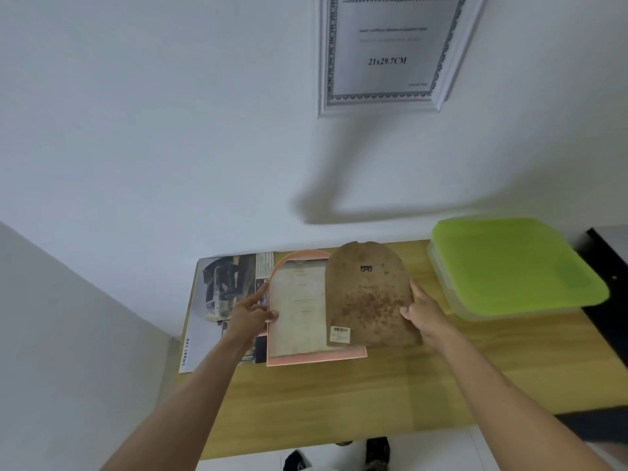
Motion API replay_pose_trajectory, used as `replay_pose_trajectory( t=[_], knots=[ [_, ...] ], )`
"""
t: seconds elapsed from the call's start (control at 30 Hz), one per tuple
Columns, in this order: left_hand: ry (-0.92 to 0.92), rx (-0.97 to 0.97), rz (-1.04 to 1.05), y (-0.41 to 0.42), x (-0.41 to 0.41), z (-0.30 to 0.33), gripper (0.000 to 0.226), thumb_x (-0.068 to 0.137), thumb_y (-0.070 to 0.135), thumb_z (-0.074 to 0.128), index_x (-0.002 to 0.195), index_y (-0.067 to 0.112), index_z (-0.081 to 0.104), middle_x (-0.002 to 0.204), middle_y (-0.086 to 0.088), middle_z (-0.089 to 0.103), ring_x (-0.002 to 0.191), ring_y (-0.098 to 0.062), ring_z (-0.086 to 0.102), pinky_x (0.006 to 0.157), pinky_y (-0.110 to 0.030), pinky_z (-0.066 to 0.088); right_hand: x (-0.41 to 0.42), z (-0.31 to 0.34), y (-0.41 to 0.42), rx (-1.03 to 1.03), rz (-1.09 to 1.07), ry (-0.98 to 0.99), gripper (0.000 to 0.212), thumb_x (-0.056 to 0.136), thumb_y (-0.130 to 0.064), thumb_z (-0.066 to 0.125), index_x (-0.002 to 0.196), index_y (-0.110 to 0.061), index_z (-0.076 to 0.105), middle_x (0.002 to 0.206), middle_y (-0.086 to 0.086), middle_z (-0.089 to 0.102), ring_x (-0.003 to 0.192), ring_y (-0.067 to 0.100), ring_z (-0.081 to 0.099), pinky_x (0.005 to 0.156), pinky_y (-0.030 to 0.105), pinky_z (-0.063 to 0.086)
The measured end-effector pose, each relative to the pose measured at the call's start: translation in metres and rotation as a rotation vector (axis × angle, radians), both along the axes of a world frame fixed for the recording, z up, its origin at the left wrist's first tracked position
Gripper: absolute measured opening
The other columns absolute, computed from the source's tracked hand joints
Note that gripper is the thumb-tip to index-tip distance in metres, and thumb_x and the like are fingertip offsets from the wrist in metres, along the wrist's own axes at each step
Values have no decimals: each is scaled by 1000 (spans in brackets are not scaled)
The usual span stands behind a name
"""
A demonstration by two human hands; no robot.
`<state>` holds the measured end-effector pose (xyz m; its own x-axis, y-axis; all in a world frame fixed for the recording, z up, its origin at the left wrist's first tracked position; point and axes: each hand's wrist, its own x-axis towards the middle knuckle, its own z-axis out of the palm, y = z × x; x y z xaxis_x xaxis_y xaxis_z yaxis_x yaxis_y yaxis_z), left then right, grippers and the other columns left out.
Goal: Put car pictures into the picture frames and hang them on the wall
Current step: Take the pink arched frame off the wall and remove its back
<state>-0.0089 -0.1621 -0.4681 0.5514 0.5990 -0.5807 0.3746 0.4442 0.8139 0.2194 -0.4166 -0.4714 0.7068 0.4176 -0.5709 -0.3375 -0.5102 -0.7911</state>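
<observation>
A pink arched picture frame (316,356) lies flat on the wooden bench (373,385), near the wall, with a pale printed sheet (297,311) showing inside it. A brown arched backing board (368,297), speckled and carrying a small metal hanger near its top and a barcode sticker (340,334) at its lower left corner, overlaps the right side of the frame and tilts up off it. The right hand (424,312) holds this board by its right edge, thumb on the face and fingers behind. The left hand (249,311) rests at the left edge of the frame, its forefinger stretched out along the rim and its thumb touching the sheet; whether it grips anything cannot be told.

Under the frame's left side lies a car picture (221,287), a printed page with a pale vehicle and the words "SMART CAR" down its margin. To the right of the board, apart from it, sits a clear plastic box with a green lid (516,263). On the wall (170,130) above hangs a white picture frame (387,52) holding a sample sheet marked "21x29.7CM".
</observation>
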Motion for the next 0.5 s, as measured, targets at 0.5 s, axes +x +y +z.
replay_pose_trajectory(
  t=[0.5],
  knots=[
    [145, 99, 135, -18, 18, -14, 72, 83, -15, 60, 140, 28, 51, 122, -11, 65, 101, -26, 64, 66, -37, 58, 74, -51, -47, -359, 121, -170, 79, 93, 3, 37, 158, -34, 12, 148, -1, 48, 59, 17, 55, 46, 28, 43]
  ],
)
